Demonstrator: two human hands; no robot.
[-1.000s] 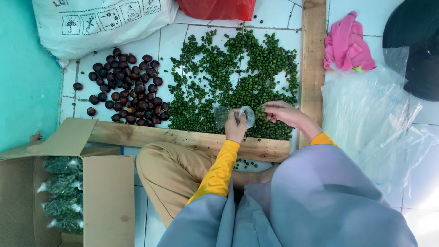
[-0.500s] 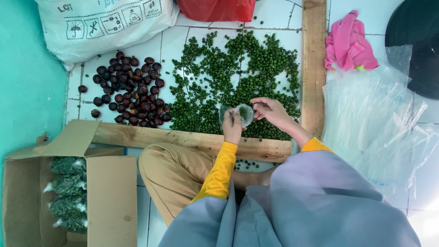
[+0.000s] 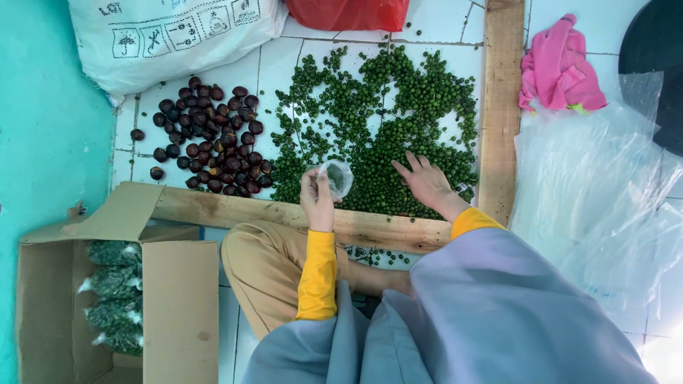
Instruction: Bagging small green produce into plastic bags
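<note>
- Left hand (image 3: pixel 316 201) pinches our small clear plastic bag (image 3: pixel 337 176), mouth up, near the plank.
- Our right hand (image 3: pixel 425 181) lies open, holding nothing, on the green berry heap (image 3: pixel 388 114), just right of the bag.
- Far left: white printed sack (image 3: pixel 171 35); near left: brown carton (image 3: pixel 178 306).

White sack (image 3: pixel 171 35), red bag (image 3: pixel 348 11) cut off at top edge.
</note>
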